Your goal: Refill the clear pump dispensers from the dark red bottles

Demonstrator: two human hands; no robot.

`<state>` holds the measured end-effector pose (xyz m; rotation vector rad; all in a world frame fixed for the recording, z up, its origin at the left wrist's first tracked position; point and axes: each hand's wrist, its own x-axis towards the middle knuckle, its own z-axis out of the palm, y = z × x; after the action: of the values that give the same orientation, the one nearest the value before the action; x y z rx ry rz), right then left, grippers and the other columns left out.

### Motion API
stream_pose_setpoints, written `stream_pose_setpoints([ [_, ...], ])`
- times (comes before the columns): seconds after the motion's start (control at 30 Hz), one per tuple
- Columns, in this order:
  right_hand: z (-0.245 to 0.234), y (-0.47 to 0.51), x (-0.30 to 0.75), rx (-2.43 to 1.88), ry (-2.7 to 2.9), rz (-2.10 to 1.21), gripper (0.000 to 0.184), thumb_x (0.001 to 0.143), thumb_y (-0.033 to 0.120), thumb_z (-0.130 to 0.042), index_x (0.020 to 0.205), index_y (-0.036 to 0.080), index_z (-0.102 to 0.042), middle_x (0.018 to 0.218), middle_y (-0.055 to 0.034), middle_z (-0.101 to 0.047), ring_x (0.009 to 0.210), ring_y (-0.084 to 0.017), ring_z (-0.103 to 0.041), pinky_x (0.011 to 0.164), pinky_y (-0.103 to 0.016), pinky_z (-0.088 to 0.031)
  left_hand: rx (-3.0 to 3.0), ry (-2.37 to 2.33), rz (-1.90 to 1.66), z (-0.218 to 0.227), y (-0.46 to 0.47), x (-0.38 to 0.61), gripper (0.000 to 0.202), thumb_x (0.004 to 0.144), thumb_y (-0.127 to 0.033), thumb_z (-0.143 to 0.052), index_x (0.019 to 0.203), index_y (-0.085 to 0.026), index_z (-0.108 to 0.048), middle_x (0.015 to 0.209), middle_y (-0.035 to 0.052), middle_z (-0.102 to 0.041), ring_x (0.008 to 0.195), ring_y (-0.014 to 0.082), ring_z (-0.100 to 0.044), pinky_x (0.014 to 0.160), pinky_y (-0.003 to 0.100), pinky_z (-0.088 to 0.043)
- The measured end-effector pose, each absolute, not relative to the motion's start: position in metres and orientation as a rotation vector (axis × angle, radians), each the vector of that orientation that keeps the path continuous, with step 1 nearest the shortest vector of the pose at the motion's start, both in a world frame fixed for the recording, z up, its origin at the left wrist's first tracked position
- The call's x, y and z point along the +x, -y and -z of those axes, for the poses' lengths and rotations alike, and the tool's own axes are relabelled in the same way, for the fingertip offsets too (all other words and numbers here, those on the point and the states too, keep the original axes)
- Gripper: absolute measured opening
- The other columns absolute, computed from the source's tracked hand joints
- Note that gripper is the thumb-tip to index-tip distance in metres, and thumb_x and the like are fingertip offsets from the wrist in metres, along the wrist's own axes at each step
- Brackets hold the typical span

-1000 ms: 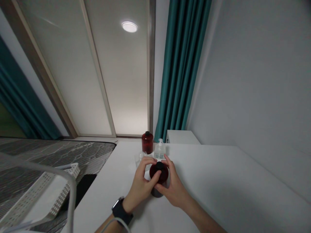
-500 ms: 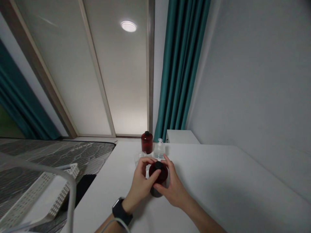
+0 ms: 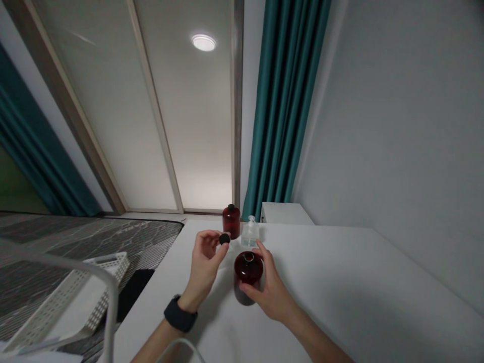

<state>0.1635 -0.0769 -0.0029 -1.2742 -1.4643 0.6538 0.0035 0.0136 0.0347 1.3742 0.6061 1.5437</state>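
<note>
Between the thumb and fingers of my left hand [image 3: 206,254] is a small round black cap [image 3: 224,239], held up to the left of a dark red glass bottle [image 3: 247,280]. That bottle stands upright on the white table with its round mouth uncovered. My right hand [image 3: 270,287] grips the bottle's right side, thumb across the front. Behind it stand a second dark red bottle [image 3: 231,222] with a dark cap on and a clear glass bottle [image 3: 250,233] holding some clear liquid. Another clear object behind my left hand is mostly hidden.
The white table [image 3: 340,292] reaches to the wall on the right. A white perforated basket [image 3: 71,302] sits lower down at the left, behind a pale curved bar [image 3: 112,312]. A white cabinet [image 3: 285,213] and a teal curtain [image 3: 289,111] are beyond the table.
The black cap has come off the front red bottle. My left hand has moved up and left with it, while my right hand keeps its grip on the bottle.
</note>
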Motion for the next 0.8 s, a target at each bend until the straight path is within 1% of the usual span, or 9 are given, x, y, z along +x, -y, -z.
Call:
stream_pose_setpoints([
  [0.1,0.003,0.076,0.163,-1.275,1.466,-0.643,0.094,0.072,0.020,-0.072,0.151,0.026,-0.020,0.140,-0.0135,-0.044,0.133,-0.031,-0.045,0.117,-0.056,-0.028,1.375,-0.616,-1.584,-0.038,-0.025,-0.003,0.033,0.075,-0.029,-0.079,0.089,-0.022,-0.050,0.093,0.0002,-0.058,0.097,0.0203,-0.066,0.086,0.033,-0.051],
  [0.2,0.003,0.077,0.163,-1.281,1.459,-0.647,0.094,0.072,0.019,-0.071,0.151,0.026,-0.021,0.139,-0.0134,-0.045,0.132,-0.031,-0.046,0.116,-0.055,-0.029,1.454,-0.620,-1.584,-0.040,-0.036,-0.014,0.033,0.074,-0.024,-0.079,0.088,-0.022,-0.049,0.091,-0.0010,-0.055,0.088,0.0156,-0.062,0.080,0.029,-0.050],
  [0.3,0.003,0.077,0.162,-1.285,1.449,-0.648,0.093,0.072,0.020,-0.071,0.150,0.025,-0.022,0.139,-0.0135,-0.044,0.132,-0.031,-0.046,0.116,-0.054,-0.030,1.641,-0.648,-1.545,-0.035,-0.048,-0.032,0.030,0.075,-0.022,-0.077,0.086,-0.022,-0.049,0.090,-0.0013,-0.054,0.086,0.0138,-0.059,0.081,0.027,-0.049],
  [0.37,0.003,0.077,0.162,-1.292,1.444,-0.646,0.091,0.073,0.021,-0.071,0.150,0.025,-0.022,0.139,-0.0136,-0.044,0.133,-0.031,-0.045,0.115,-0.054,-0.031,1.812,-0.741,-1.485,-0.026,-0.057,-0.047,0.024,0.079,-0.025,-0.073,0.087,-0.022,-0.051,0.091,-0.0001,-0.056,0.085,0.0154,-0.059,0.081,0.030,-0.050],
  [0.43,0.004,0.076,0.161,-1.299,1.448,-0.637,0.091,0.073,0.021,-0.070,0.150,0.025,-0.022,0.139,-0.0135,-0.044,0.133,-0.031,-0.045,0.116,-0.054,-0.031,2.038,-0.924,-1.365,-0.013,-0.064,-0.061,0.015,0.084,-0.027,-0.066,0.094,-0.022,-0.056,0.093,0.0018,-0.059,0.083,0.0173,-0.060,0.079,0.032,-0.051],
  [0.53,0.005,0.076,0.161,-1.307,1.461,-0.625,0.091,0.073,0.021,-0.071,0.151,0.025,-0.022,0.139,-0.0133,-0.044,0.132,-0.030,-0.046,0.116,-0.054,-0.031,2.155,-0.994,-1.250,0.005,-0.071,-0.076,0.011,0.082,-0.027,-0.065,0.091,-0.021,-0.064,0.089,0.0039,-0.062,0.082,0.0212,-0.061,0.078,0.035,-0.051],
  [0.63,0.006,0.077,0.163,-1.308,1.462,-0.623,0.092,0.073,0.021,-0.071,0.151,0.026,-0.022,0.139,-0.0130,-0.043,0.132,-0.030,-0.046,0.116,-0.053,-0.032,2.339,-1.049,-1.036,0.018,-0.076,-0.082,0.015,0.084,-0.025,-0.058,0.095,-0.022,-0.068,0.094,0.0069,-0.065,0.091,0.0246,-0.063,0.084,0.038,-0.051],
  [0.73,0.007,0.077,0.164,-1.304,1.470,-0.603,0.093,0.074,0.021,-0.072,0.152,0.027,-0.021,0.139,-0.0126,-0.043,0.131,-0.030,-0.046,0.116,-0.053,-0.032,2.367,-1.077,-0.964,0.026,-0.080,-0.084,0.020,0.079,-0.019,-0.059,0.096,-0.023,-0.069,0.096,0.0076,-0.068,0.094,0.0271,-0.063,0.087,0.040,-0.049],
  [0.8,0.007,0.077,0.164,-1.308,1.473,-0.581,0.092,0.075,0.022,-0.072,0.152,0.028,-0.021,0.139,-0.0121,-0.044,0.131,-0.030,-0.046,0.115,-0.053,-0.032,2.376,-1.106,-0.929,0.031,-0.083,-0.086,0.026,0.077,-0.015,-0.059,0.100,-0.023,-0.069,0.097,0.0074,-0.069,0.095,0.0279,-0.063,0.087,0.040,-0.048],
])
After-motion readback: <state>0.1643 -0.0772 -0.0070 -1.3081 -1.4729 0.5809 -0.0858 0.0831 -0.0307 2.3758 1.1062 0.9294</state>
